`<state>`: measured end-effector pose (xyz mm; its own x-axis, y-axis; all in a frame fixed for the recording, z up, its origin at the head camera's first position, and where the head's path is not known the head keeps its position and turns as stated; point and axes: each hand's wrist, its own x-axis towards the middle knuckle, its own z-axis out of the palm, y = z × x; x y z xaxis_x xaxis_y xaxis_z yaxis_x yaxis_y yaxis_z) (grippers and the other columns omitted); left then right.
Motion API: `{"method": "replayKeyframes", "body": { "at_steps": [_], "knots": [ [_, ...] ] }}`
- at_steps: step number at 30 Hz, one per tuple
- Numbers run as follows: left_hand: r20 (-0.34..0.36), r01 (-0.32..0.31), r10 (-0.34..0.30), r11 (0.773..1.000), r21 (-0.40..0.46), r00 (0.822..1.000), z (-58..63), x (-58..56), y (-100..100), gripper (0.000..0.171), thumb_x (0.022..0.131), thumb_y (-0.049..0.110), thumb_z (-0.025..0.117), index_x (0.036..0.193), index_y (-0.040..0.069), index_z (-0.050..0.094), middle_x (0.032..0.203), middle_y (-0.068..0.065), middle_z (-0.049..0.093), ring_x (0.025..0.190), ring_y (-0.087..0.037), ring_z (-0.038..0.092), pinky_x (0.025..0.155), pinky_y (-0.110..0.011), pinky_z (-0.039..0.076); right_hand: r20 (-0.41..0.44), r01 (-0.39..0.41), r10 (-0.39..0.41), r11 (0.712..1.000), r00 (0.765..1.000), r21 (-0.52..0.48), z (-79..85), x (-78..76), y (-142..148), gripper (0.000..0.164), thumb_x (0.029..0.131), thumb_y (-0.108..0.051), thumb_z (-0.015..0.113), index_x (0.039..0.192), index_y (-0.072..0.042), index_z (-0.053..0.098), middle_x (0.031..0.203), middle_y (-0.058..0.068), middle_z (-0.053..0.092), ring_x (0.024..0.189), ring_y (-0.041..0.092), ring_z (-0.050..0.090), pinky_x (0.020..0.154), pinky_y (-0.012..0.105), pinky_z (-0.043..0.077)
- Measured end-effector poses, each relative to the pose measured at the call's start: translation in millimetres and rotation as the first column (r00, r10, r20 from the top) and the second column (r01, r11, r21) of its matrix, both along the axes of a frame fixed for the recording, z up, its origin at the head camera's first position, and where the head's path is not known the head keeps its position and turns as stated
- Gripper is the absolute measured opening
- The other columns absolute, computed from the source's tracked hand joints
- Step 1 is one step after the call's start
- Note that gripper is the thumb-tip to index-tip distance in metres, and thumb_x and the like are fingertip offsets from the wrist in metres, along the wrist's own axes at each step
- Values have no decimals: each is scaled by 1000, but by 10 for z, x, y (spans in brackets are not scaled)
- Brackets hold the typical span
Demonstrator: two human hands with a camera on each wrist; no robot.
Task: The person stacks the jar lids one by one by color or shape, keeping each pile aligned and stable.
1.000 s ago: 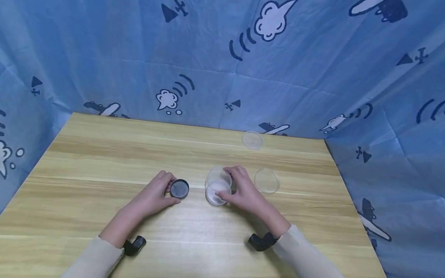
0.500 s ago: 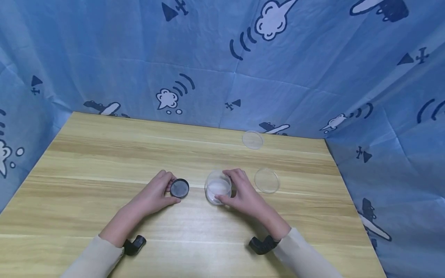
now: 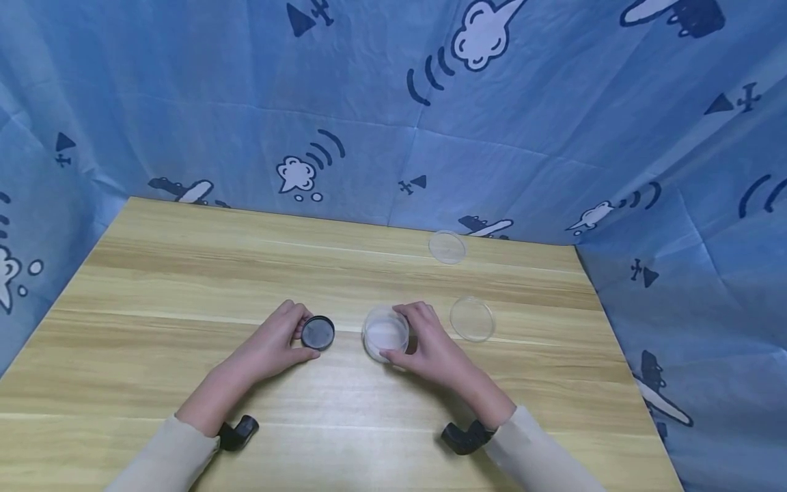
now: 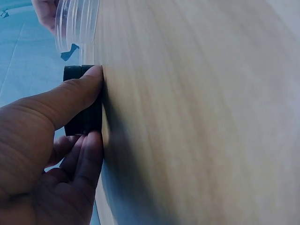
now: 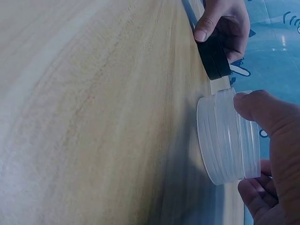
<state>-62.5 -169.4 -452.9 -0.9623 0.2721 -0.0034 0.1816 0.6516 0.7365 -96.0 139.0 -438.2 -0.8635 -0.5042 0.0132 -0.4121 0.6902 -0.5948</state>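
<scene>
My left hand (image 3: 277, 345) pinches a black round shallow container (image 3: 318, 333) at its rim, thumb in front and fingers behind. In the left wrist view, the black container (image 4: 91, 119) has a seam around its side and sits on the table. My right hand (image 3: 433, 342) holds a stack of clear round plastic dishes (image 3: 385, 333) between thumb and fingers. From the right wrist, the clear stack (image 5: 222, 140) shows several ridged layers, the top one lined up over those below. A small gap separates the black container from the clear stack.
Two clear round discs, perhaps dish lids, lie on the wooden table (image 3: 184, 273): one disc (image 3: 472, 319) right of my right hand, another disc (image 3: 447, 247) near the back edge. A blue patterned cloth (image 3: 369, 102) hangs behind and on both sides.
The upper clear dish in my right hand has moved down onto the lower one, and their outlines now nearly coincide. My left hand and the black container have stayed put.
</scene>
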Motion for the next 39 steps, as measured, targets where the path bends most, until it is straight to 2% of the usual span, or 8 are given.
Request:
{"method": "replayKeyframes", "body": {
  "at_steps": [21, 39],
  "knots": [
    [-12, -2, 3, 1000, 13, 1000, -12, 6, -3, 43, 78, 15, 92, 110, 4, 64, 95, -4, 50, 87, -13, 45, 77, -26, 42, 18, 15, -15, 1000, 1000, 3, 3, 109, 44, 76, 82, -36, 88, 143, -5, 55, 136, 10, 58, 125, 23, 54, 100, 43, 56],
    [-16, -4, 4, 1000, 7, 1000, -8, 6, 1, 44, 78, 15, 92, 109, 4, 64, 96, -4, 51, 86, -13, 44, 77, -27, 43, 21, 26, -26, 1000, 999, -5, -32, 115, 47, 76, 83, -38, 88, 144, -8, 55, 134, 8, 58, 124, 22, 53, 101, 44, 55]
  ]
}}
